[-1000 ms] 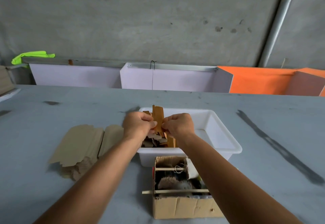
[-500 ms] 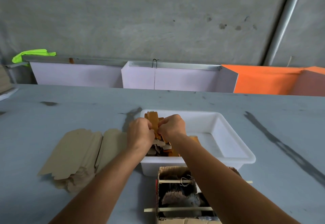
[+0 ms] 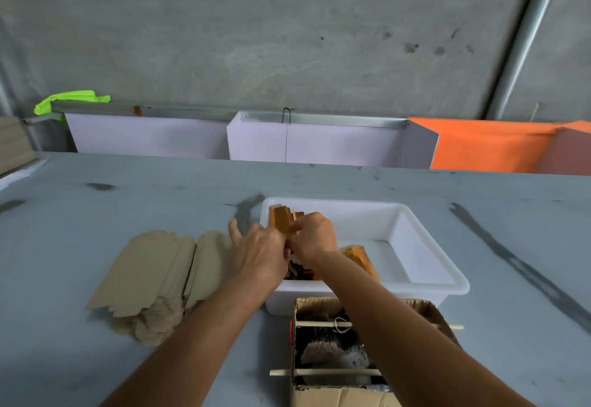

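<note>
While both hands met over the left end of a white tub (image 3: 431, 283), the right hand (image 3: 315, 237) curled its fingers round an orange stack (image 3: 280, 218) of flat pieces and pinched it near its lower end. The orange stack stood nearly upright in the tub's far left corner. Its top rose above and to the left of the right hand's knuckles.

The left hand (image 3: 259, 254) lay just beside the right, touching it on the thumb side. Its back faced the camera and one finger stretched out to the left past the tub's rim. Its thumb was hidden, so whether it held the orange stack could not be told.

Below the hands, darker scraps (image 3: 295, 274) lay in the tub, and a second orange piece (image 3: 358, 254) leaned just right of the right wrist. The tub sat on a grey table (image 3: 96, 358). Flat tan card (image 3: 150, 272) lay piled left of the tub. An open box (image 3: 335, 398) stood just in front of the tub, under the right forearm, with thin sticks (image 3: 323, 324) across it.
</note>
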`<state>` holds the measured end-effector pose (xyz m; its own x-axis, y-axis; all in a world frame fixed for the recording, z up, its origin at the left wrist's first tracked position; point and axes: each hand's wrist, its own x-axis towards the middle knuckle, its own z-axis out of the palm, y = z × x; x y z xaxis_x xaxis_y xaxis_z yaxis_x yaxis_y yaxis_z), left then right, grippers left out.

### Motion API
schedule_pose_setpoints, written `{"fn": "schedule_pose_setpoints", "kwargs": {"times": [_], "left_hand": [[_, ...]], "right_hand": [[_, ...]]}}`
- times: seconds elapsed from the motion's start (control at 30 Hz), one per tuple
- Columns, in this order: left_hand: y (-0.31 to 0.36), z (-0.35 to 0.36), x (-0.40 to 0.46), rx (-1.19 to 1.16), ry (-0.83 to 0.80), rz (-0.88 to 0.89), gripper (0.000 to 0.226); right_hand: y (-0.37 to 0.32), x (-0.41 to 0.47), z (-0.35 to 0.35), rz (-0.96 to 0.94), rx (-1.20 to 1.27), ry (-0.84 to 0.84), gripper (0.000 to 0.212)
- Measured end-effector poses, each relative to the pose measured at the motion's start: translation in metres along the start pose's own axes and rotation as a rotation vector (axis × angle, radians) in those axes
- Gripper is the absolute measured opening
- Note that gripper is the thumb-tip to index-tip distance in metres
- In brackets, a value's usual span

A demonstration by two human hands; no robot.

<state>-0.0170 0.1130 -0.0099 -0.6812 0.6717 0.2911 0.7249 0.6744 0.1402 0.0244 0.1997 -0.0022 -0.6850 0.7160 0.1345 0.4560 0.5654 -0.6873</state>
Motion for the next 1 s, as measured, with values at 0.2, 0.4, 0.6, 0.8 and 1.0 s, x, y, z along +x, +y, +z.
{"fn": "schedule_pose_setpoints", "kwargs": {"times": [0.2, 0.4, 0.6, 0.8, 1.0], "left_hand": [[-0.002, 0.005, 0.001, -0.006, -0.010, 0.005, 0.022], [-0.004, 0.009, 0.002, 0.015, -0.080, 0.010, 0.019], [-0.005, 0.012, 0.004, 0.067, -0.132, 0.037, 0.024], [-0.003, 0.013, 0.000, 0.034, -0.043, 0.053, 0.018], [-0.003, 0.012, -0.003, 0.021, 0.030, 0.064, 0.021]], "right_hand": [[0.001, -0.007, 0.000, -0.091, -0.120, -0.081, 0.020], [0.004, -0.011, 0.002, -0.102, -0.133, -0.133, 0.022], [0.005, -0.012, 0.005, -0.081, -0.141, -0.162, 0.019], [0.002, -0.015, 0.001, -0.101, -0.114, -0.123, 0.027], [0.000, -0.020, -0.004, -0.141, -0.039, -0.083, 0.032]]}}
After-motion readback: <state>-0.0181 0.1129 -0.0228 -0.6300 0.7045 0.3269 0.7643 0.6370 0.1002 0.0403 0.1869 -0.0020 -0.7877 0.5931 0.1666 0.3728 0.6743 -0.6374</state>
